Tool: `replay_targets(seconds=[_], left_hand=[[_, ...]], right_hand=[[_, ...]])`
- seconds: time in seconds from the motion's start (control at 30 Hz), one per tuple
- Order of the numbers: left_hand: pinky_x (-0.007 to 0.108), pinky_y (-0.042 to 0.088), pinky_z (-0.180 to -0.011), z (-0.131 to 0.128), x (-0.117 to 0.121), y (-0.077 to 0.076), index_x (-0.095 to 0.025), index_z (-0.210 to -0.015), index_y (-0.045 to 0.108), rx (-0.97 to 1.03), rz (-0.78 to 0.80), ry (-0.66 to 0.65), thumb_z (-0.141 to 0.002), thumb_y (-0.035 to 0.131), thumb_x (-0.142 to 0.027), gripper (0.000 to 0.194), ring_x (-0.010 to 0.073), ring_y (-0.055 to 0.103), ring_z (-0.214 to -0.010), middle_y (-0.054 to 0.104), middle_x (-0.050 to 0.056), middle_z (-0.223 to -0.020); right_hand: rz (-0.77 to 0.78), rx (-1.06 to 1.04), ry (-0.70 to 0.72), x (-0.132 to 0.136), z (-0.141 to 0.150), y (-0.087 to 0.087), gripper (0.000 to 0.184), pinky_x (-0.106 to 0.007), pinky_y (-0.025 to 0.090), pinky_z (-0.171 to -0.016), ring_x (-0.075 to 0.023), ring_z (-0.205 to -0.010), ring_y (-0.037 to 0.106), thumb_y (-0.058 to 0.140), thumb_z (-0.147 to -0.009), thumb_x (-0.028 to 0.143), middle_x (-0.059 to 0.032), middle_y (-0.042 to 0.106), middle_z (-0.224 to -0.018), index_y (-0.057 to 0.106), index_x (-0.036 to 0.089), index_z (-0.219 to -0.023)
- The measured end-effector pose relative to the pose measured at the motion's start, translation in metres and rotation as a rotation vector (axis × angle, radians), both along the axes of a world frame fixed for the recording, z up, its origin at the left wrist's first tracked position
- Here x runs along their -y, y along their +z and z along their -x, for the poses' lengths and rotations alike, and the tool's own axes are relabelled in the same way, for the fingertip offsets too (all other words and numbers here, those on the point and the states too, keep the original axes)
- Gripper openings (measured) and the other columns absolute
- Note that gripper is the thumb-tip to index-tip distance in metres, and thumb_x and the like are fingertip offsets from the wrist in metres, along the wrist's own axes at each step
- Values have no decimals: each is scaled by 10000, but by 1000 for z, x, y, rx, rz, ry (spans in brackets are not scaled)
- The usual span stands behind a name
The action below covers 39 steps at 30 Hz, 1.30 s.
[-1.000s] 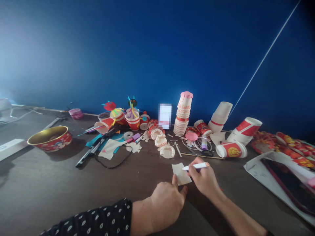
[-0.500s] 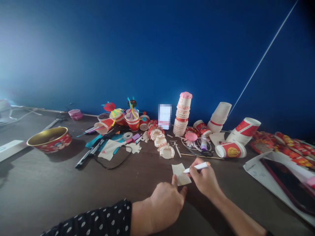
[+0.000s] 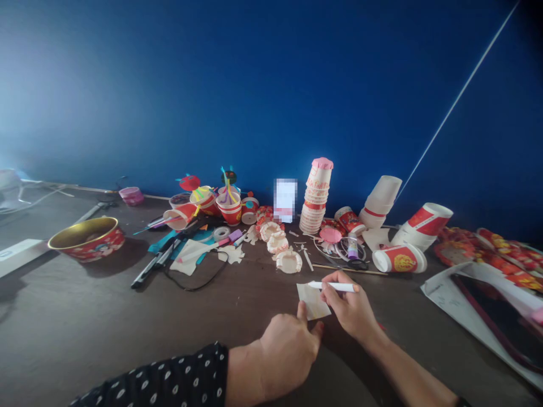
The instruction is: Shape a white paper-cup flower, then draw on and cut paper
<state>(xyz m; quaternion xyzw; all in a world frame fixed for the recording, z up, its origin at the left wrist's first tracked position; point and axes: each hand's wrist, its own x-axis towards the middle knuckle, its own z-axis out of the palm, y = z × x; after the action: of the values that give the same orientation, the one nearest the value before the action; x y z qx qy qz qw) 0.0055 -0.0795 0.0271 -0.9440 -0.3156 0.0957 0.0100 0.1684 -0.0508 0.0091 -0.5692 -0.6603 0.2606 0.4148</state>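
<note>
A small piece of off-white paper (image 3: 313, 305) lies on the dark table between my hands, with faint yellowish strokes near its lower right. My right hand (image 3: 350, 305) is closed round a white marker (image 3: 341, 287) with an orange end. The marker is held nearly level, its tip over the paper's upper edge; whether it touches cannot be told. My left hand (image 3: 288, 353) rests in front of the paper, index finger and thumb stretched apart. The index fingertip presses the sheet's lower left edge and the thumb is by its lower edge. The other left fingers are hidden.
Behind the paper lie cut cup bottoms (image 3: 289, 262), scraps, scissors (image 3: 360, 264) and a glue stick (image 3: 352, 249). A tall cup stack (image 3: 314, 203) stands farther back. A red-gold bowl (image 3: 87, 246) is at left; a phone (image 3: 496, 316) lies on white card at right.
The marker tip has gone from the paper's right middle up to its top edge, and the marker now lies flatter. Faint strokes show on the paper. My left hand has stayed put.
</note>
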Motion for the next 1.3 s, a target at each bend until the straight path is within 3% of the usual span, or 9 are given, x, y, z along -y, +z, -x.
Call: replay_targets(seconds=[0.63, 1.3], left_hand=[[280, 450, -489, -1, 1, 5, -145, -1294, 324, -5, 31, 26, -790, 392, -223, 515, 244, 630, -700, 423, 290, -1212], [281, 455, -485, -1, 1, -2, -148, -1296, 329, 12, 9, 23, -789, 396, -246, 521, 248, 631, -705, 437, 283, -1204]], right_hand=[[-22, 147, 20, -2, -1, -4, 207, -212, 396, -532, -126, -556, 542, 415, -815, 377, 11, 585, -607, 492, 198, -744], [-32, 158, 15, -2, -2, -5, 213, -210, 371, -492, -119, -505, 507, 418, -804, 369, 22, 547, -552, 478, 196, -695]])
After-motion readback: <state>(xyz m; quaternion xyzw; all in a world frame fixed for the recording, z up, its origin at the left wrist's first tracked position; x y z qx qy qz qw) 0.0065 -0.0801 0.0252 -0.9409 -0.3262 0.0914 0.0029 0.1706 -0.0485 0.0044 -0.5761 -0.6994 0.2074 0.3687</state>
